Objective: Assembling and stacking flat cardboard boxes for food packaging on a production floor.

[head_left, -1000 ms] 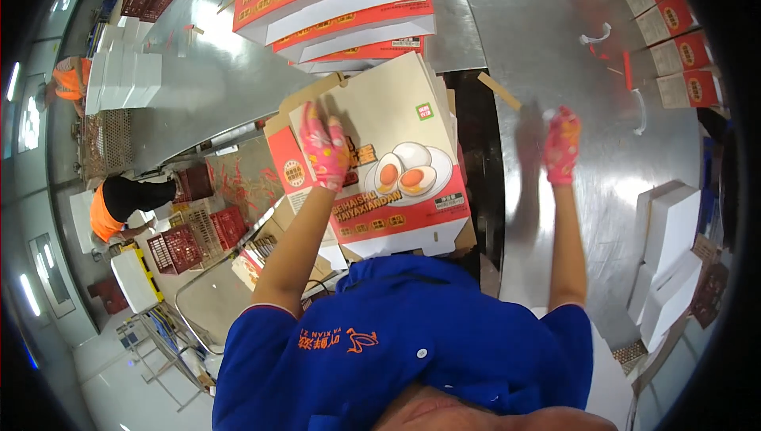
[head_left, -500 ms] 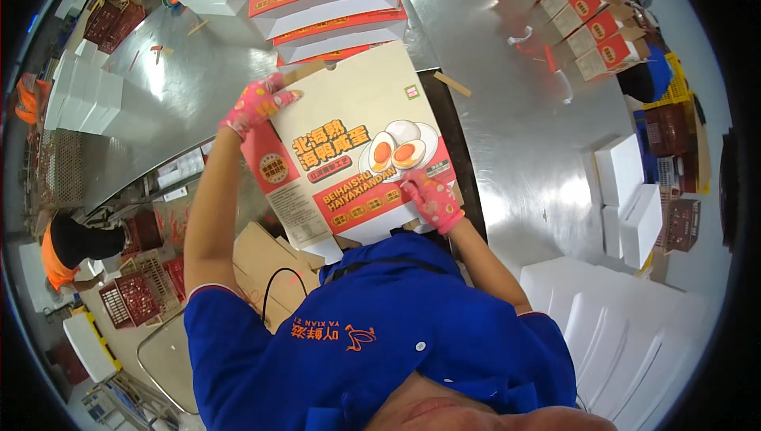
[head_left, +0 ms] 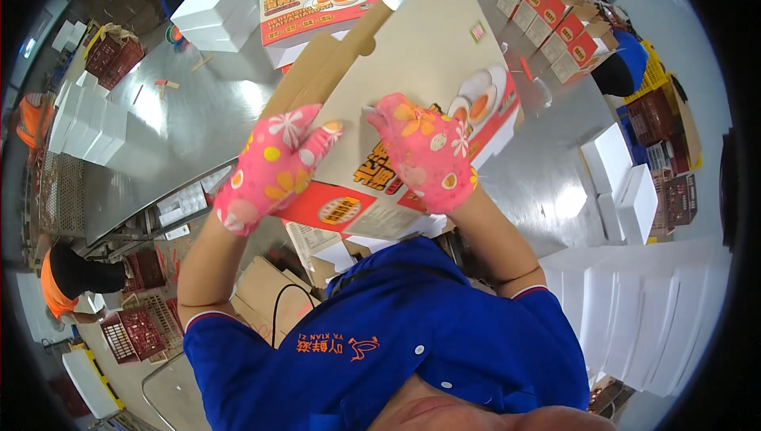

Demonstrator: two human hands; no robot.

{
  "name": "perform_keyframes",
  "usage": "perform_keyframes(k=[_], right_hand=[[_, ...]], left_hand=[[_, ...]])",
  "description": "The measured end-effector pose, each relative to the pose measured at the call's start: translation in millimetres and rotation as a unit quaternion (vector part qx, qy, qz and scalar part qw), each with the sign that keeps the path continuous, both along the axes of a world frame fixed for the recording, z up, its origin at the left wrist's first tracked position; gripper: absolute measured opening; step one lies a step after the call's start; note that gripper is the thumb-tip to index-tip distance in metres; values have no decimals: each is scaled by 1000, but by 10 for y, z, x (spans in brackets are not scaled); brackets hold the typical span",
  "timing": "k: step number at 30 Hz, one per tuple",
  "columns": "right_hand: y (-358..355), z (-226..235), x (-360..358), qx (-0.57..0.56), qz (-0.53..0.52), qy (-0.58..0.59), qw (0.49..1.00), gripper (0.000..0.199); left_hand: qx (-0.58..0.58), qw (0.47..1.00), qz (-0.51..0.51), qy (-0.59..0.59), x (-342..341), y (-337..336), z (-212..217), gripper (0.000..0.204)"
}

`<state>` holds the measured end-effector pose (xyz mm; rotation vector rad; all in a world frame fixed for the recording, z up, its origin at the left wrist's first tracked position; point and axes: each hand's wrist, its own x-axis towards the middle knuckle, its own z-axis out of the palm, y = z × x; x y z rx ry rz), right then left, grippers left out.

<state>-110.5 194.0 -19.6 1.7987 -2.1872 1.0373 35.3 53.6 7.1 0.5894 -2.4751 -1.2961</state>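
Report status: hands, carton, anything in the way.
Left hand and right hand, both in pink flowered gloves, gripping the carton. Carton held up, printed face toward the camera, brown flap open. Steel table beyond; nothing blocking.

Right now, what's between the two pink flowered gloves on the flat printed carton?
Head view: only the carton's plain beige panel shows in the narrow gap between left hand and right hand; both gloves press on it.

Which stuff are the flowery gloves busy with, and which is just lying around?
Busy with:
- left hand
- right hand
- flat printed carton, held by both

Lying around:
- stacked printed boxes
- white boxes
- red crates
- steel table
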Motion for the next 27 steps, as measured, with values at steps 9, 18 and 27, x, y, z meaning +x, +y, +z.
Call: perform_keyframes(k=[9,18,27], right_hand=[[100,68,87,82,65,88,991,17],[116,22,-42,60,121,124,983,9],[117,-136,122,14,161,121,979,14]], left_hand=[[-50,998,-17,44,49,322,-254,20],[109,993,11,51,210,278,-473,27],[-5,992,-82,-97,322,102,-97,25]])
